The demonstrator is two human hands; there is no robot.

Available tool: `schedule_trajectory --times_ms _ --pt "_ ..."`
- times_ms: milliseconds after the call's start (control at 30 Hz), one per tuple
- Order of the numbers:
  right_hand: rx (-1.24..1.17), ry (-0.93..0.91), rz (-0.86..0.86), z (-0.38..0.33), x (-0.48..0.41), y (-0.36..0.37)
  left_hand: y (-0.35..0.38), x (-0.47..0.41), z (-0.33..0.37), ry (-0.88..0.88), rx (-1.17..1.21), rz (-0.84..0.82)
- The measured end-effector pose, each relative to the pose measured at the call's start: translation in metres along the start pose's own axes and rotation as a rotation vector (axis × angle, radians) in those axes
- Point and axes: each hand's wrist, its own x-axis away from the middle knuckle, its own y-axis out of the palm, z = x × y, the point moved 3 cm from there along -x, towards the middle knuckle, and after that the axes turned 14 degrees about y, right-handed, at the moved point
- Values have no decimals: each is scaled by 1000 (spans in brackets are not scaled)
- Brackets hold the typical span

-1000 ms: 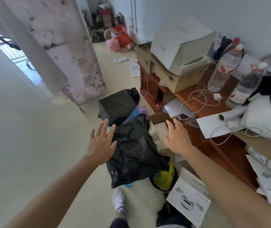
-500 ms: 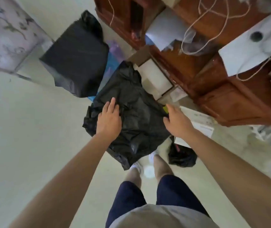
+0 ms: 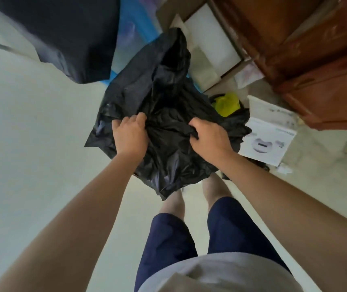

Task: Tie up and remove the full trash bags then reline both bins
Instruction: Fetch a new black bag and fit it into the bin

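Both hands clutch bunched plastic of the black trash bag (image 3: 164,98): left hand (image 3: 129,135) beside right hand (image 3: 209,140), close together. The bag stretches lengthwise away from them, its far tip toward the white box (image 3: 210,45).

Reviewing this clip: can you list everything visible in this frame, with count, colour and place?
trash bag: one, black, centre, on the floor
second bag: one, black, upper left
blue plastic: one patch, blue, top, between the two bags
open box: one, brown card with white inside, top centre, beside the cabinet
cabinet: one, reddish-brown wood, top right
crumpled item: one, yellow-green, just right of the trash bag
printed box: one, white, on the floor at right
floor: pale, left side and bottom
left hand: one, gripping bunched trash bag plastic
right hand: one, gripping the same bag
shorts: one pair, navy, bottom centre
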Motion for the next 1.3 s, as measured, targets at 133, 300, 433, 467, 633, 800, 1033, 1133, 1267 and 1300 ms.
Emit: schedule_trajectory --times_ms 133,300,433,467,633,800,1033,1133,1267,1300 --pt "-87 -59 -14 -21 11 -43 -74 15 -7 -133 137 163" --pt "-298 -68 -116 -44 35 -109 -178 50 -10 -260 175 412" --pt "-201 -143 -210 -55 67 -158 -246 74 -4 -281 232 539" --pt "-151 -158 -188 -55 76 -171 -259 76 -2 -245 227 539" --pt "-127 -91 188 -38 115 -238 -295 69 23 63 52 438" --pt "-295 5 326 -26 160 -272 -317 58 50 310 -219 400" --pt "-612 247 656 -21 266 -252 -379 89 99 746 -14 748" --pt "-555 391 776 -11 320 -223 -405 120 157 1207 -19 941" --pt "-579 600 911 17 411 -172 -397 188 251 1579 -216 829" --pt "-607 686 956 26 444 -155 -385 214 273 1641 -323 738"
